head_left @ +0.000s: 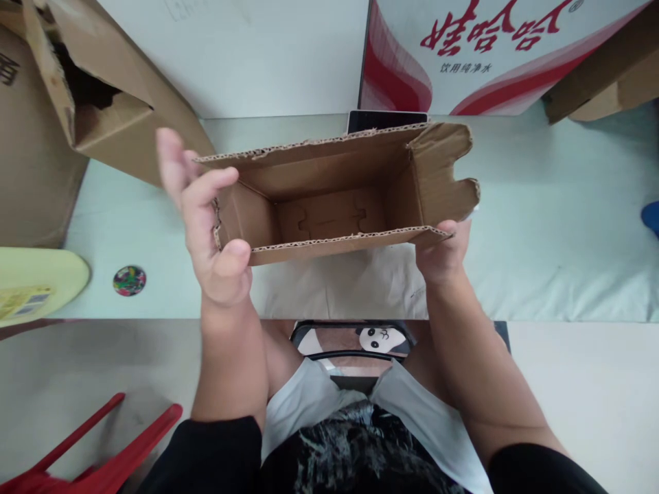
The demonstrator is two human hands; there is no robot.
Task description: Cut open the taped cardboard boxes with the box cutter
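An open cardboard box [329,213] is held above the pale green tabletop [546,240], its opening turned up towards the wearer and two slotted tabs showing in its floor. The left hand [209,237] holds its left end: the thumb lies at the near left corner, the forefinger bends over the rim, and the other fingers spread apart outside. The right hand [443,250] is at the near right corner, its thumb on the edge of the near wall below a notched flap; the box hides its remaining fingers, so I cannot tell how they are set.

Just behind the box, a dark flat device [386,121] partly shows. Beyond stands a white-and-red carton [406,75] with large, stylised red characters that look like 娃哈哈, a ® mark and, in small print, 饮用纯净水. The plain white panel [272,62] beside it bears faint, illegible handwriting. To the left are a torn brown carton [139,89], a round, colourful disc [129,280] and a yellow container [46,278] whose barcode label is too small to read.
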